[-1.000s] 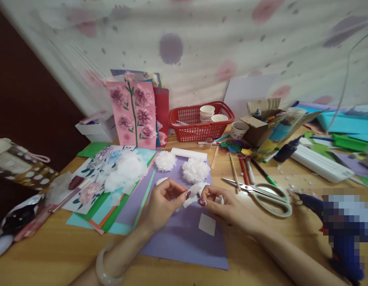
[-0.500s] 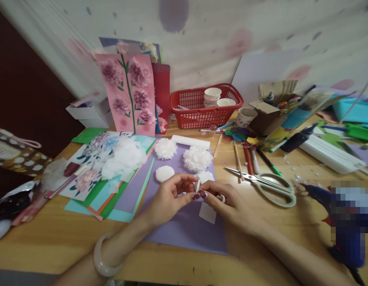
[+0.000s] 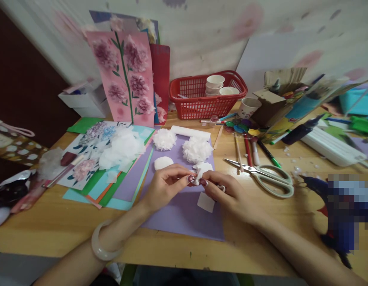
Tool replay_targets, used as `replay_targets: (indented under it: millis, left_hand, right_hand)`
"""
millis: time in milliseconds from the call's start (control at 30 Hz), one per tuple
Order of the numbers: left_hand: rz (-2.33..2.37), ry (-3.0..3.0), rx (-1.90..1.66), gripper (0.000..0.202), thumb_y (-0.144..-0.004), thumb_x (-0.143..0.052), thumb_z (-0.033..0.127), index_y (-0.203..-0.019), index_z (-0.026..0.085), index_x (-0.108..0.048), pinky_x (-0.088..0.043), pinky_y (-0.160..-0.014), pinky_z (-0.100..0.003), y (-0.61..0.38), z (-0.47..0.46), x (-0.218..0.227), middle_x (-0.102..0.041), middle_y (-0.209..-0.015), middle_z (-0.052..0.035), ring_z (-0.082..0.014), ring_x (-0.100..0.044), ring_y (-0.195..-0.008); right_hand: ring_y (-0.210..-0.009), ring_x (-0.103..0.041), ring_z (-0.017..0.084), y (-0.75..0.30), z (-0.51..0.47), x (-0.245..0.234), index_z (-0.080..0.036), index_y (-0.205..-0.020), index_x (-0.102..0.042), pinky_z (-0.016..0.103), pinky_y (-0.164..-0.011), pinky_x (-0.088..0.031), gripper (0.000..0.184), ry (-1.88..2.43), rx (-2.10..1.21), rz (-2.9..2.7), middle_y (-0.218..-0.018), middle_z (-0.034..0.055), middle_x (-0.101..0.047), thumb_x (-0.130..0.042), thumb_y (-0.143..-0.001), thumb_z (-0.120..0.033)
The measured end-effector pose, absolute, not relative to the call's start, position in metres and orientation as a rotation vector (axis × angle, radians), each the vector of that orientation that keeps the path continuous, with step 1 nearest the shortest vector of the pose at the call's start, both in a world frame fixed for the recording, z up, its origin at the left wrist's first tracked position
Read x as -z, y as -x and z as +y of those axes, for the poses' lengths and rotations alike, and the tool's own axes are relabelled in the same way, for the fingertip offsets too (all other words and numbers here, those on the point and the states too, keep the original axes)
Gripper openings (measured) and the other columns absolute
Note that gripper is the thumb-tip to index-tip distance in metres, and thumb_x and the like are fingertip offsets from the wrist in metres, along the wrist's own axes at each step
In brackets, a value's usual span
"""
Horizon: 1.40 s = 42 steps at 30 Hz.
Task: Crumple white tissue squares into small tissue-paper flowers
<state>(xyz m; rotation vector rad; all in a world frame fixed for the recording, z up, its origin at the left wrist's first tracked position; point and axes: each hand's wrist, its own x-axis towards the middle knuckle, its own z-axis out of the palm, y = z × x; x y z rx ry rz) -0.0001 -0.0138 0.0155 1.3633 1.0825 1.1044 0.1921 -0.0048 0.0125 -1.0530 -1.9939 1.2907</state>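
Note:
Over the purple sheet [image 3: 184,222], my left hand [image 3: 170,186] and my right hand [image 3: 228,194] meet, fingertips pinched on a small crumpled piece of white tissue paper [image 3: 197,181]. A white ring or roll-like bit shows at the right hand's fingers; I cannot make out which. Just beyond lie two ruffled white paper pompoms, a larger one [image 3: 197,149] and a smaller one [image 3: 164,139]. A round white disc [image 3: 163,162] is near my left fingers. Under my right hand sits a square of white tissue [image 3: 206,202].
Scissors [image 3: 273,180] lie open to the right, with a blue glue gun [image 3: 318,190] beyond them. Behind stands a red basket [image 3: 202,107] with paper cups. Tissue squares [image 3: 122,149] lie on coloured papers at left. A pink flower picture [image 3: 121,79] leans on the wall.
The white tissue between my fingertips has turned and looks more crumpled. My hands stay together over the purple sheet. The whole view has shifted slightly downward.

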Motion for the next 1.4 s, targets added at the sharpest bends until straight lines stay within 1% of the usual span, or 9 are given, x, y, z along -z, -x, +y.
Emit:
replay_targets:
  millis: [133,300,500,667,933,1033,1133,1267,1400]
  left_hand:
    - [1.108,-1.460,-1.155,0.011,-0.076,-0.063,0.019,-0.077,0.018,-0.074,-0.055,-0.070,-0.028,0.0011,-0.0162,-0.0141,-0.071,-0.084,-0.0059,-0.0175,-0.065,-0.078]
    - [1.150,-1.515,-1.189,0.009,-0.076,-0.064,0.018,-0.076,0.018,-0.073,-0.054,-0.068,-0.027,-0.0002,-0.0189,-0.0129,-0.070,-0.079,-0.0052,-0.0169,-0.065,-0.075]
    - [1.159,-1.497,-1.177,0.009,-0.075,-0.062,0.015,-0.072,0.016,-0.070,-0.053,-0.066,-0.025,-0.0015,-0.0189,-0.0170,-0.067,-0.075,-0.0048,-0.0157,-0.063,-0.073]
    - [1.170,-1.504,-1.167,0.010,-0.074,-0.061,0.013,-0.074,0.015,-0.071,-0.054,-0.066,-0.024,-0.0013,-0.0191,-0.0172,-0.068,-0.076,-0.0053,-0.0152,-0.064,-0.074]
    - [1.155,-1.485,-1.198,0.008,-0.073,-0.059,0.011,-0.073,0.013,-0.067,-0.056,-0.065,-0.023,-0.0015,-0.0185,-0.0139,-0.065,-0.073,-0.0045,-0.0137,-0.064,-0.070]
    - [1.128,-1.464,-1.211,0.008,-0.073,-0.060,0.011,-0.076,0.013,-0.067,-0.056,-0.067,-0.023,-0.0016,-0.0191,-0.0143,-0.067,-0.075,-0.0043,-0.0133,-0.066,-0.071]
    - [1.116,-1.502,-1.184,0.013,-0.074,-0.060,0.012,-0.081,0.013,-0.071,-0.057,-0.070,-0.024,-0.0022,-0.0198,-0.0151,-0.071,-0.081,-0.0067,-0.0145,-0.068,-0.076]
    - [1.183,-1.575,-1.174,0.013,-0.074,-0.060,0.013,-0.077,0.012,-0.073,-0.057,-0.070,-0.023,-0.0030,-0.0209,-0.0148,-0.074,-0.083,-0.0095,-0.0162,-0.070,-0.078]
    - [1.246,-1.659,-1.210,0.012,-0.073,-0.060,0.011,-0.076,0.013,-0.071,-0.055,-0.075,-0.025,-0.0019,-0.0214,-0.0129,-0.075,-0.081,-0.0075,-0.0160,-0.069,-0.078]
  right_hand:
    - [-0.056,-0.039,0.012,-0.1937,-0.0048,-0.0120,-0.019,-0.081,-0.056,0.021,-0.049,-0.033,0.026,1.053,-1.314,-1.997,-0.063,-0.0015,-0.045,-0.041,-0.095,-0.036]
    - [-0.060,-0.045,0.013,-0.1933,-0.0044,-0.0108,-0.020,-0.085,-0.059,0.022,-0.053,-0.037,0.024,1.024,-1.225,-2.067,-0.068,0.0003,-0.052,-0.041,-0.094,-0.033]
    - [-0.060,-0.047,0.014,-0.1921,-0.0036,-0.0110,-0.019,-0.080,-0.061,0.023,-0.053,-0.038,0.026,1.040,-1.180,-2.097,-0.069,0.0016,-0.056,-0.041,-0.093,-0.031]
    - [-0.059,-0.046,0.013,-0.1927,-0.0034,-0.0114,-0.019,-0.083,-0.060,0.023,-0.053,-0.037,0.025,1.045,-1.192,-2.111,-0.067,0.0006,-0.054,-0.041,-0.093,-0.031]
    - [-0.058,-0.043,0.011,-0.1914,-0.0041,-0.0148,-0.017,-0.078,-0.057,0.021,-0.053,-0.035,0.025,1.027,-1.188,-2.119,-0.065,-0.0006,-0.050,-0.041,-0.093,-0.029]
    - [-0.059,-0.043,0.012,-0.1923,-0.0040,-0.0142,-0.017,-0.080,-0.057,0.021,-0.053,-0.035,0.025,1.030,-1.196,-2.111,-0.066,-0.0004,-0.051,-0.041,-0.094,-0.029]
    - [-0.060,-0.045,0.012,-0.1930,-0.0045,-0.0135,-0.017,-0.082,-0.058,0.022,-0.054,-0.036,0.025,1.019,-1.234,-2.104,-0.068,0.0004,-0.053,-0.040,-0.094,-0.029]
    - [-0.060,-0.045,0.012,-0.1923,-0.0047,-0.0132,-0.016,-0.082,-0.059,0.021,-0.054,-0.036,0.024,1.017,-1.223,-2.105,-0.068,0.0004,-0.054,-0.041,-0.093,-0.027]
    - [-0.058,-0.044,0.011,-0.1913,-0.0037,-0.0125,-0.016,-0.080,-0.059,0.021,-0.053,-0.035,0.024,1.022,-1.217,-2.107,-0.065,-0.0002,-0.052,-0.042,-0.093,-0.027]
